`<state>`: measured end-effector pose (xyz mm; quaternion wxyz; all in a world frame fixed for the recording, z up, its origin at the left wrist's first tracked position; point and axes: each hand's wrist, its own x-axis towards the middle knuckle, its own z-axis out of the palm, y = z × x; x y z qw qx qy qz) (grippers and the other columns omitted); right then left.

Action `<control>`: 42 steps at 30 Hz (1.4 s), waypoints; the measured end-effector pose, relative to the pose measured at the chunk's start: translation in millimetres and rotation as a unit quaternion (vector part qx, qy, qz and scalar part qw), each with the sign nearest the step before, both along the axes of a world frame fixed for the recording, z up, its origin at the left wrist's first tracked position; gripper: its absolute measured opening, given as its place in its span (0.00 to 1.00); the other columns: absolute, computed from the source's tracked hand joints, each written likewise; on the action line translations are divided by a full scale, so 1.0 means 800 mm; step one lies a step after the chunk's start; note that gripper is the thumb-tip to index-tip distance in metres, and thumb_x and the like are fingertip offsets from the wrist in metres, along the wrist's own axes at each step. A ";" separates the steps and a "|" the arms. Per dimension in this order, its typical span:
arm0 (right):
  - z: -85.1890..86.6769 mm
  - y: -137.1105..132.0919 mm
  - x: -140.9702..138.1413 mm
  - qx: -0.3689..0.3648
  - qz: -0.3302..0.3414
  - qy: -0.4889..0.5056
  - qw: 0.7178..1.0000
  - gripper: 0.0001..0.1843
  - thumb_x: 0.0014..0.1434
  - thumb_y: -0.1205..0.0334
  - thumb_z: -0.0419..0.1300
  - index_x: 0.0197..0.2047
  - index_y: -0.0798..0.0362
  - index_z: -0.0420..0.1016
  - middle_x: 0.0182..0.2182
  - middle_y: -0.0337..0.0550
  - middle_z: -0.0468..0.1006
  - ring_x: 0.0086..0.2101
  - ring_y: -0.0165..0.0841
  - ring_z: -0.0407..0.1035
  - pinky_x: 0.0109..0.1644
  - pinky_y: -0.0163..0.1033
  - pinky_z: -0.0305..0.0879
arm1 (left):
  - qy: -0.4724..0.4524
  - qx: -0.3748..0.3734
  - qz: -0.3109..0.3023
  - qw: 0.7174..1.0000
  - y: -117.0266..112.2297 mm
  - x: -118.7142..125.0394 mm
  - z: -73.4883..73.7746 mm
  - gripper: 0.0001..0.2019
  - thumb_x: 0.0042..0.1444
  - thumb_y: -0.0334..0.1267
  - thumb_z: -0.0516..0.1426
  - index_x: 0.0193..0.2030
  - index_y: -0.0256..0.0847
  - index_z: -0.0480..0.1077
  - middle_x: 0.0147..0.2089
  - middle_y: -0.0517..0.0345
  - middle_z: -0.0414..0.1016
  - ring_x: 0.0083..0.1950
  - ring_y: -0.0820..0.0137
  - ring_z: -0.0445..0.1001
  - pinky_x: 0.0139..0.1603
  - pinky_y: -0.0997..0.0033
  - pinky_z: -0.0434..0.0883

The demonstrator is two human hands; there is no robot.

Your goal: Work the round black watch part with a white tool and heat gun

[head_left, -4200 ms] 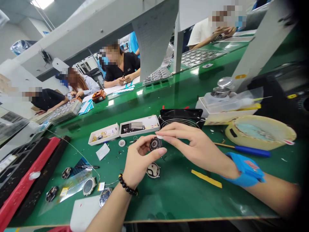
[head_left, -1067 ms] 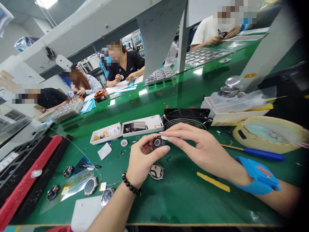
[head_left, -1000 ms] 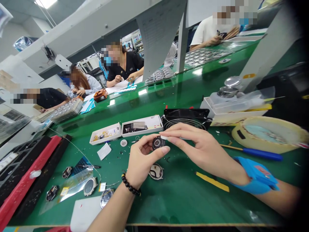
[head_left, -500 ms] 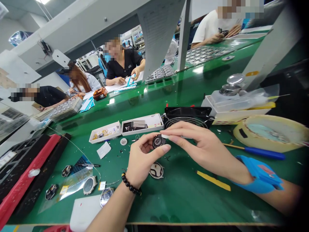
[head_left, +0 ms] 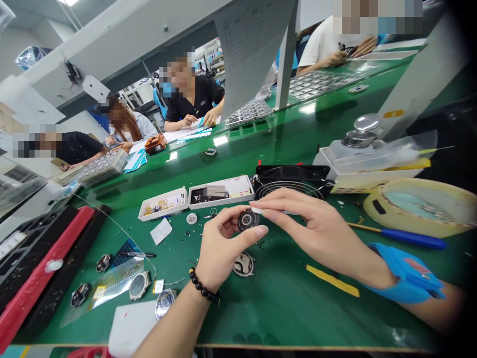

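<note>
My left hand (head_left: 225,243) is closed, its thumb and fingers gripping a round black watch back cover (head_left: 246,220) that has concentric rings and small metal contacts at its centre. From the right, my right hand (head_left: 311,233) pinches a small white piece (head_left: 257,211) between thumb and fingertips, at the cover's upper right edge. Whether the white piece touches the cover, I cannot tell. Below my left hand a silver watch case (head_left: 243,264) lies on the green bench, partly hidden by the hand. A yellow strip (head_left: 333,281) lies below my right hand.
A black fan (head_left: 292,174) stands behind my hands, beside two white trays (head_left: 221,201) of small parts. Rightward are a blue-handled tool (head_left: 413,238) and a cream round container (head_left: 376,219). Several watch cases, including one with a round face (head_left: 139,285), lie left. Co-workers sit across the bench.
The black cover has turned a little, so its ringed face shows more fully. A small silver part now appears on the far green surface. Both hands keep their grip.
</note>
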<state>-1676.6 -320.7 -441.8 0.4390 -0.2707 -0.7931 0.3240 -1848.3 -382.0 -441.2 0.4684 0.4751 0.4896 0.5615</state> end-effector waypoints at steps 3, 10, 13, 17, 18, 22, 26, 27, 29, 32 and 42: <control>0.001 -0.001 0.000 0.001 0.000 -0.002 1.000 0.12 0.68 0.56 0.56 0.48 0.43 0.80 0.47 0.43 0.77 0.48 0.39 0.72 0.53 0.43 0.73 | 0.002 -0.003 0.014 1.000 0.000 -0.001 -0.001 0.19 0.49 0.40 0.70 0.48 0.42 0.77 0.48 0.53 0.80 0.50 0.62 0.75 0.52 0.65 0.71; -0.001 0.000 -0.002 0.005 0.000 -0.001 1.000 0.13 0.68 0.56 0.55 0.49 0.42 0.80 0.47 0.42 0.77 0.48 0.38 0.72 0.54 0.43 0.72 | 0.017 0.002 0.010 1.000 -0.002 0.000 -0.003 0.19 0.49 0.40 0.70 0.48 0.43 0.77 0.49 0.53 0.79 0.50 0.62 0.75 0.52 0.63 0.71; 0.000 -0.001 -0.001 -0.007 0.010 0.004 1.000 0.12 0.68 0.57 0.56 0.49 0.41 0.79 0.47 0.40 0.77 0.49 0.36 0.71 0.54 0.41 0.71 | 0.019 0.005 0.016 1.000 -0.001 -0.001 -0.004 0.20 0.48 0.40 0.70 0.49 0.42 0.77 0.49 0.52 0.80 0.50 0.61 0.75 0.53 0.63 0.71; 0.000 0.000 -0.001 -0.016 0.013 0.002 1.000 0.11 0.69 0.58 0.56 0.49 0.42 0.79 0.47 0.39 0.76 0.50 0.34 0.70 0.55 0.39 0.68 | 0.025 0.008 0.017 1.000 0.000 -0.002 -0.004 0.20 0.49 0.40 0.70 0.49 0.42 0.77 0.50 0.52 0.79 0.51 0.61 0.75 0.54 0.64 0.71; 0.000 0.001 -0.001 -0.015 0.010 0.003 1.000 0.11 0.69 0.59 0.56 0.49 0.42 0.79 0.48 0.39 0.76 0.50 0.35 0.70 0.55 0.40 0.68 | 0.029 0.011 0.019 0.999 -0.001 -0.002 -0.003 0.19 0.49 0.40 0.70 0.49 0.42 0.77 0.51 0.52 0.79 0.52 0.61 0.75 0.54 0.64 0.71; 0.000 0.005 -0.001 -0.023 -0.036 0.024 0.999 0.12 0.68 0.58 0.56 0.52 0.45 0.76 0.50 0.41 0.76 0.51 0.37 0.69 0.57 0.43 0.67 | 0.031 0.034 0.041 0.998 -0.002 -0.002 0.000 0.20 0.50 0.37 0.69 0.51 0.44 0.76 0.55 0.55 0.77 0.57 0.62 0.72 0.59 0.66 0.69; 0.003 0.007 0.001 -0.074 -0.040 0.063 0.994 0.15 0.67 0.57 0.57 0.56 0.45 0.73 0.53 0.43 0.73 0.52 0.38 0.69 0.53 0.43 0.71 | -0.001 0.038 0.051 0.998 -0.002 -0.002 0.002 0.24 0.50 0.36 0.69 0.55 0.48 0.74 0.58 0.55 0.75 0.59 0.62 0.71 0.59 0.67 0.69; 0.004 0.006 0.002 -0.086 -0.027 0.075 0.993 0.16 0.66 0.58 0.58 0.56 0.46 0.73 0.53 0.44 0.73 0.53 0.38 0.69 0.53 0.42 0.72 | -0.003 0.035 0.045 0.998 -0.002 -0.002 0.002 0.24 0.50 0.36 0.69 0.55 0.48 0.74 0.58 0.55 0.74 0.59 0.62 0.71 0.58 0.67 0.70; 0.005 0.007 0.003 -0.113 0.003 0.096 0.989 0.15 0.65 0.59 0.58 0.55 0.46 0.73 0.53 0.44 0.73 0.53 0.37 0.69 0.53 0.41 0.72 | 0.001 0.028 0.036 0.999 -0.002 -0.001 0.002 0.25 0.50 0.37 0.69 0.56 0.48 0.73 0.58 0.54 0.74 0.58 0.62 0.72 0.56 0.67 0.71; 0.007 0.008 0.003 -0.173 0.046 0.124 0.976 0.15 0.63 0.60 0.60 0.53 0.49 0.74 0.51 0.44 0.74 0.50 0.35 0.70 0.54 0.41 0.73 | 0.010 0.022 0.028 0.999 -0.004 0.001 0.002 0.25 0.52 0.37 0.68 0.57 0.48 0.71 0.58 0.53 0.74 0.58 0.62 0.71 0.55 0.68 0.72; 0.003 0.006 -0.002 -0.307 0.136 0.143 0.931 0.15 0.61 0.54 0.63 0.46 0.55 0.75 0.38 0.41 0.77 0.37 0.30 0.71 0.47 0.39 0.71 | 0.029 0.040 0.020 0.999 -0.003 0.003 0.000 0.21 0.54 0.37 0.67 0.54 0.45 0.72 0.58 0.52 0.74 0.59 0.61 0.71 0.55 0.67 0.71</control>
